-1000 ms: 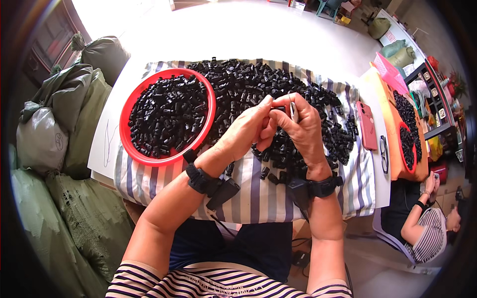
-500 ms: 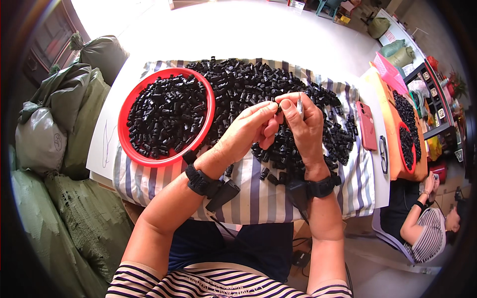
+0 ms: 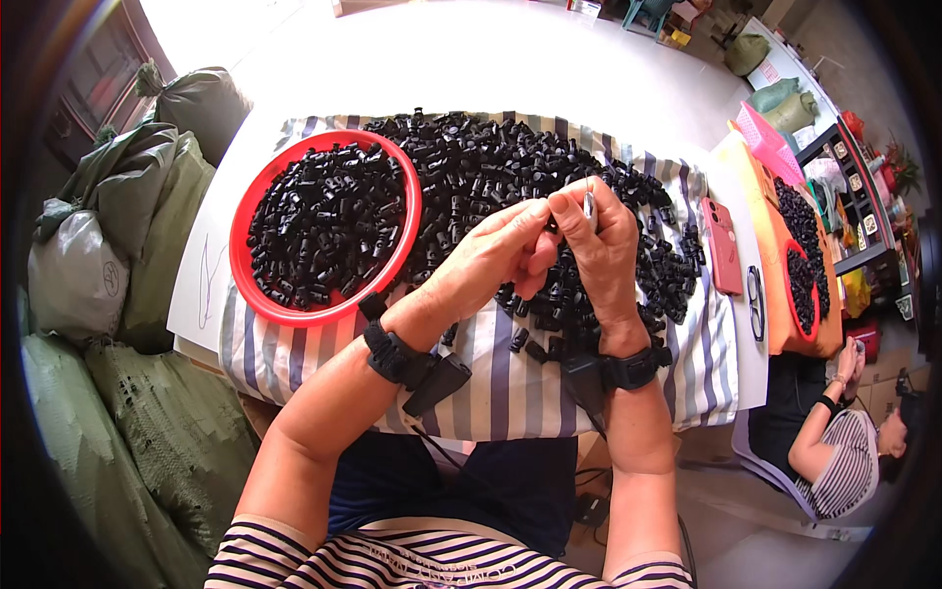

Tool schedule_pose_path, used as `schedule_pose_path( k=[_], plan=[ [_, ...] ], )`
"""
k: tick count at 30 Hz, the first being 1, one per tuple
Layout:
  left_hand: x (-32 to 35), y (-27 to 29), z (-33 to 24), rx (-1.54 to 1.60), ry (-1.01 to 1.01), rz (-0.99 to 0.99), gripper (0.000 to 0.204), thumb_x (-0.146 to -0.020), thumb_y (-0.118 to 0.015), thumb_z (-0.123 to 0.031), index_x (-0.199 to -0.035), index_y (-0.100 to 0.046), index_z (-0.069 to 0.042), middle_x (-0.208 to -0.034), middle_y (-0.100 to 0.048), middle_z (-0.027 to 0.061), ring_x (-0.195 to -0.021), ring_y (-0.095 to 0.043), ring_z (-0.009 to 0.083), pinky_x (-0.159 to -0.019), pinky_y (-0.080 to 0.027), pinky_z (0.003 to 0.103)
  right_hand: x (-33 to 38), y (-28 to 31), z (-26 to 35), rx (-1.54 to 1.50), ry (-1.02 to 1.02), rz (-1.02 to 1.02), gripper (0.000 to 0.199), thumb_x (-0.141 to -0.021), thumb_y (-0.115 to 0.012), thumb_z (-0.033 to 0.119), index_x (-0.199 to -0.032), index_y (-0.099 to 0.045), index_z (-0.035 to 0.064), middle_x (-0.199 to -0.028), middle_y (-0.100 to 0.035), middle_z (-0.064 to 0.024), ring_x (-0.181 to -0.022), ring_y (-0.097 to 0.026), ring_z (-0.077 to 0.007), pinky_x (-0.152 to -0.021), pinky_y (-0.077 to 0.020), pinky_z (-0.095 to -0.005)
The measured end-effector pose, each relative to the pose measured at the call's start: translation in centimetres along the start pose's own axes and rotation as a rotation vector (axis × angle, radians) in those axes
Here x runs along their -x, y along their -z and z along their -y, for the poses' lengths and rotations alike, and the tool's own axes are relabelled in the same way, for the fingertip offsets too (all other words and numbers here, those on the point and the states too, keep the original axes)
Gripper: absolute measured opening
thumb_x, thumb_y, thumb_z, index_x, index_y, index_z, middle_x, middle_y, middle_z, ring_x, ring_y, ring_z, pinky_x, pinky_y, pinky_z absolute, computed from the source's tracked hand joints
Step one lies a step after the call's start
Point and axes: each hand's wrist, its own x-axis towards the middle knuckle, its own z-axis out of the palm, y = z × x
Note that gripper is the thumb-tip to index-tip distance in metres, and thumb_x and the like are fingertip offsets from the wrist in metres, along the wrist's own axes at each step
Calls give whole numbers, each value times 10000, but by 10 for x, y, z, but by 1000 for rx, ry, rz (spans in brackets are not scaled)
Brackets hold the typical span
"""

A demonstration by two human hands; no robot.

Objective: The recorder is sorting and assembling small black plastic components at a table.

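Observation:
My left hand (image 3: 496, 253) and my right hand (image 3: 601, 243) meet above a heap of small black plastic parts (image 3: 549, 187) spread on a striped cloth (image 3: 510, 378). The right hand pinches a thin silvery metal tool (image 3: 589, 206) upright between thumb and fingers. The left hand's fingertips press against it, holding a small black part that is mostly hidden. A round red tray (image 3: 257, 294) full of the same black parts lies to the left of the hands. Black bands with small devices wrap both wrists.
Green and grey sacks (image 3: 108, 255) are stacked at the left. A pink phone (image 3: 724, 245) and glasses (image 3: 754, 302) lie at the cloth's right edge. Beyond them stands an orange table (image 3: 775, 294) with more black parts, and another person (image 3: 844, 442) sits at the lower right.
Both hands stay together over the heap; the fingers have shifted slightly around the metal tool. Nothing else has moved.

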Motion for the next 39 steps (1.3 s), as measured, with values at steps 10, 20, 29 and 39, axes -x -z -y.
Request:
schedule_pose_path(
  k=[10, 20, 29, 39],
  plan=[
    [-2, 5, 0, 125, 13, -57, 349, -1010, -403, -377, -1079, -499, -49, -654, -437, -6, -515, -438, 102, -468, -338, 225, 0, -4, -1, -54, 17, 42, 232, -900, -668, 271, -840, -602, 56, -655, -519, 63, -587, -378, -10, -508, -309, -190],
    [1, 4, -3, 82, 29, -58, 394, -1019, -371, -389, -806, -480, -77, -606, -410, -4, -474, -413, 114, -437, -322, 231, 0, -13, -10, -91, 68, 23, 250, -915, -650, 271, -809, -578, 56, -628, -460, 73, -584, -345, -15, -498, -299, -202],
    [-1, 25, -30, 413, -492, -391, 450, -978, -356, -484, -773, -482, -104, -559, -379, 2, -485, -412, 156, -456, -349, 281, -1, 2, 7, 399, 38, 82, 267, -850, -705, 297, -818, -588, 59, -594, -503, 14, -532, -461, -99, -500, -389, -262],
    [-8, 19, -10, 281, -230, -306, 356, -972, -414, -406, -789, -496, -111, -587, -390, -5, -511, -421, 135, -477, -325, 245, 2, 10, -1, 880, 30, 334, 299, -793, -709, 352, -905, -612, 93, -706, -634, -89, -677, -647, -274, -586, -498, -357]
  ],
)
